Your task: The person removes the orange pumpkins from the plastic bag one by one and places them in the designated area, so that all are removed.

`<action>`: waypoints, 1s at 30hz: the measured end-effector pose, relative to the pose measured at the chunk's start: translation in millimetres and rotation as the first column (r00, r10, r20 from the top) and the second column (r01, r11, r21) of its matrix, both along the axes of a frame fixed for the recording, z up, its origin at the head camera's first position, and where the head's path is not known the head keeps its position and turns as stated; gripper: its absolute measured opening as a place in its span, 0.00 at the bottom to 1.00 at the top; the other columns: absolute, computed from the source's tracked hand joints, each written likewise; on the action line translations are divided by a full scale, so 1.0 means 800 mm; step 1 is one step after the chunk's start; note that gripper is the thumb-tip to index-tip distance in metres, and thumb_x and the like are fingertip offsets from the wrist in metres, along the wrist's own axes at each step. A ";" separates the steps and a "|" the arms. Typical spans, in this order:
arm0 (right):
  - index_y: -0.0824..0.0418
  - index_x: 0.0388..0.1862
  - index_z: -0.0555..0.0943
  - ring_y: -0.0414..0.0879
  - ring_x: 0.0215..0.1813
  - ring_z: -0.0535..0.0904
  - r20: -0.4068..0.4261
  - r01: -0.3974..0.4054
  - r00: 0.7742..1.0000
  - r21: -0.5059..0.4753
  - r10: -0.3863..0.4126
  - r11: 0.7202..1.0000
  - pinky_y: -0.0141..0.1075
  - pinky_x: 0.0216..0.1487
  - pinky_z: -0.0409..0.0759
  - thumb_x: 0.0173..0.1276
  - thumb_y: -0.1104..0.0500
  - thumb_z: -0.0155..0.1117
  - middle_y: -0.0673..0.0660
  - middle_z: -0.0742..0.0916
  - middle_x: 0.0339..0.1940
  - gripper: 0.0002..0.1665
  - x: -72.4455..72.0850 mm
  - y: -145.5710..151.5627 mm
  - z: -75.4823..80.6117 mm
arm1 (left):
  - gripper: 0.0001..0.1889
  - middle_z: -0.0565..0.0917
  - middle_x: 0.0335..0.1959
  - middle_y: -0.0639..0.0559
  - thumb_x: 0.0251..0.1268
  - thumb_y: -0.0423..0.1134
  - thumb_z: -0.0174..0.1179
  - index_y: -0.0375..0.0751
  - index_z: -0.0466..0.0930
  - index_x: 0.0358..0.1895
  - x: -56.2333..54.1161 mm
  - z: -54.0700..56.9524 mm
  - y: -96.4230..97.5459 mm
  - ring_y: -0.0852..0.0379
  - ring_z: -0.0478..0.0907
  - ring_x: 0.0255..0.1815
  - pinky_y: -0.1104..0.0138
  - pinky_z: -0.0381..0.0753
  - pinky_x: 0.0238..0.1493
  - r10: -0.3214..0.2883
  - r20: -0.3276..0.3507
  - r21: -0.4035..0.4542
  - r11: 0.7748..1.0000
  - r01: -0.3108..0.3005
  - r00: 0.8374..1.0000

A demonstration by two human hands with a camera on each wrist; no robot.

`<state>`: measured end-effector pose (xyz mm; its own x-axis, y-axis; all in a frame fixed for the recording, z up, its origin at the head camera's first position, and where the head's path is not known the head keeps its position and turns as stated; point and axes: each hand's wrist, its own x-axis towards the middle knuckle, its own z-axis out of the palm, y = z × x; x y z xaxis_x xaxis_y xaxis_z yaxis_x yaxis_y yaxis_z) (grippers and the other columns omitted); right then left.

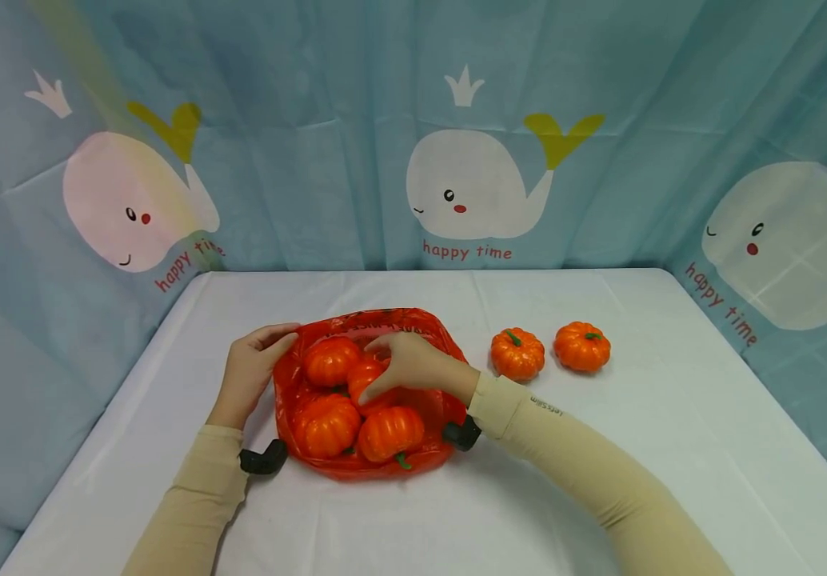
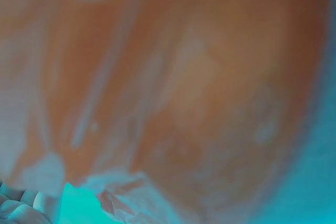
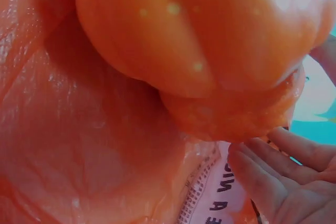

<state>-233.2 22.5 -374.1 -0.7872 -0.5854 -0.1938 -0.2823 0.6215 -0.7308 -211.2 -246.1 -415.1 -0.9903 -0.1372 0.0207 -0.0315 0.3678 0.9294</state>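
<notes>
A red plastic bag (image 1: 449,352) lies on the table with its mouth spread wide. Several small orange toy pumpkins, among them one at the front left (image 1: 327,426) and one with a green stem at the front right (image 1: 392,434), sit inside. My left hand (image 1: 251,372) pinches the bag's left rim. Reaching over the right rim, my right hand (image 1: 409,368) grips the middle pumpkin (image 1: 365,378) between thumb and fingers. In the right wrist view, fingertips (image 3: 244,156) meet the underside of a pumpkin (image 3: 231,114), partly hidden behind a nearer one. The left wrist view is blurred by the bag (image 2: 157,103).
Two more orange toy pumpkins stand on the table right of the bag, one nearer (image 1: 517,354) and one farther right (image 1: 582,347). A white cloth covers the table (image 1: 644,448). Blue curtains (image 1: 356,192) with whale prints hang behind it and at both sides.
</notes>
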 end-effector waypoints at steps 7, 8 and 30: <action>0.55 0.64 0.78 0.45 0.62 0.76 0.004 -0.008 1.000 0.023 0.008 1.000 0.40 0.63 0.79 0.45 0.41 0.84 0.51 0.82 0.63 0.47 0.003 -0.003 -0.004 | 0.27 0.82 0.57 0.53 0.71 0.58 0.55 0.43 0.79 0.62 0.000 -0.001 -0.001 0.65 0.73 0.56 0.85 0.75 0.50 -0.001 0.003 0.001 1.000 0.001 1.000; 0.55 0.64 0.78 0.44 0.62 0.76 0.001 -0.008 1.000 0.026 0.008 1.000 0.40 0.63 0.79 0.45 0.41 0.84 0.51 0.82 0.63 0.47 0.003 -0.002 -0.004 | 0.27 0.82 0.57 0.52 0.71 0.58 0.55 0.43 0.79 0.62 0.000 -0.001 -0.001 0.65 0.73 0.56 0.85 0.75 0.50 0.000 0.004 -0.001 1.000 0.000 1.000; 0.49 0.66 0.77 0.47 0.66 0.73 0.040 -0.028 0.999 0.050 0.026 0.998 0.45 0.68 0.74 0.50 0.43 0.82 0.51 0.79 0.67 0.44 -0.008 0.032 -0.002 | 0.27 0.82 0.54 0.57 0.72 0.57 0.56 0.42 0.79 0.62 0.000 0.000 -0.001 0.67 0.73 0.55 0.84 0.75 0.50 -0.007 -0.012 -0.004 1.000 0.007 1.000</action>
<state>-240.0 48.4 -376.0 -0.7627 -0.5949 -0.2537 -0.2712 0.6503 -0.7096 -211.6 -246.7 -415.3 -0.9910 -0.1298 0.0327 -0.0181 0.3718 0.9281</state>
